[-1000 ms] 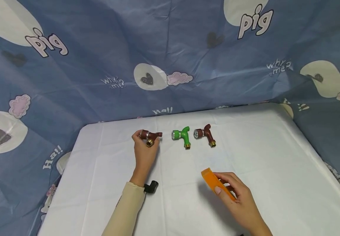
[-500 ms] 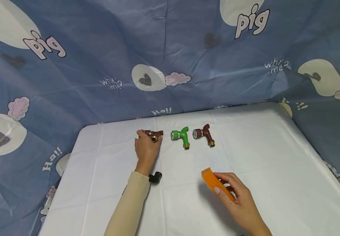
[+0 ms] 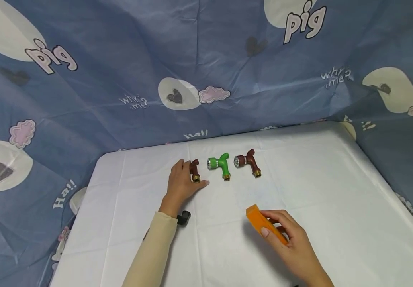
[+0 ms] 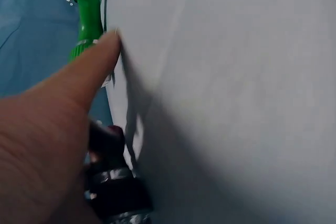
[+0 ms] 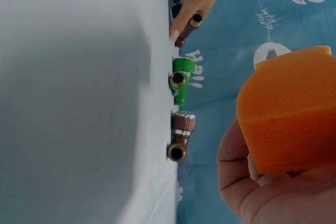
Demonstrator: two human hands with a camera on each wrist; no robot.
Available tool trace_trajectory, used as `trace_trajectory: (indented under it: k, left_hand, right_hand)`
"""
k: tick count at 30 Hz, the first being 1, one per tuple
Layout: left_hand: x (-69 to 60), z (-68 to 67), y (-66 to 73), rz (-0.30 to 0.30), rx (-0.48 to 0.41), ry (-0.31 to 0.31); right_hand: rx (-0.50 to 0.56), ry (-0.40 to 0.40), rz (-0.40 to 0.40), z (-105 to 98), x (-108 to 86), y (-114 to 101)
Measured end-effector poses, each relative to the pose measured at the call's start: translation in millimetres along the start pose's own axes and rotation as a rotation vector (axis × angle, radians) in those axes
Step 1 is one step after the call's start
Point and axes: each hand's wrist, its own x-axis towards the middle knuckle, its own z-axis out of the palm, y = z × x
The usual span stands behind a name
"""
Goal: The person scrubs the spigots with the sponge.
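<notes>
My left hand (image 3: 181, 185) is over a dark red-brown tap (image 3: 194, 172) with a brass threaded end, at the left of a row on the white table. Its fingers lie along the tap's far left side and hide the knob; the thumb is straight and spread away. In the left wrist view that tap (image 4: 118, 198) shows dark below the thumb. A green tap (image 3: 220, 163) lies to the right, then another red-brown tap (image 3: 250, 162). My right hand (image 3: 288, 239) pinches an orange block (image 3: 263, 223) above the table, its thumb against the near side.
A white cloth (image 3: 228, 255) covers the table. Behind and beside it hangs a blue printed curtain (image 3: 120, 59). A black piece (image 3: 183, 218) sits at my left wrist.
The left tap has turned and now lies with its brass end toward me, beside the green tap. My left thumb has spread away from it. The right hand keeps the orange block in place.
</notes>
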Motion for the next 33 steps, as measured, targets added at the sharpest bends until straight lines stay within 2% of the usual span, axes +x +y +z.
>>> trace_trajectory:
  k: [7, 11, 16, 24, 29, 33]
  left_hand:
    - [-2.2, -16.2, 1.0, 0.038, 0.039, -0.164]
    - [-1.1, -25.1, 3.9, 0.027, 0.05, -0.214]
    - [2.7, -26.1, 4.2, 0.008, 0.027, -0.217]
    - [4.3, -29.2, -3.1, 0.039, 0.013, -0.23]
    - [4.1, -30.1, -4.6, 0.04, -0.027, -0.232]
    - [4.6, -28.3, -3.1, 0.045, -0.043, -0.206]
  right_hand:
    - [-0.012, -0.009, 0.023, -2, 0.0, 2]
    - [-0.035, -0.01, 0.044, -3, -0.3, 3]
    - [-0.082, -0.014, 0.093, -5, -0.6, 7]
    - [-0.057, -0.04, 0.086, -4, -1.4, 9]
    - [-0.13, -0.047, 0.056, -4, -0.4, 10]
    - [-0.196, -0.056, 0.088, -6, 1.0, 9]
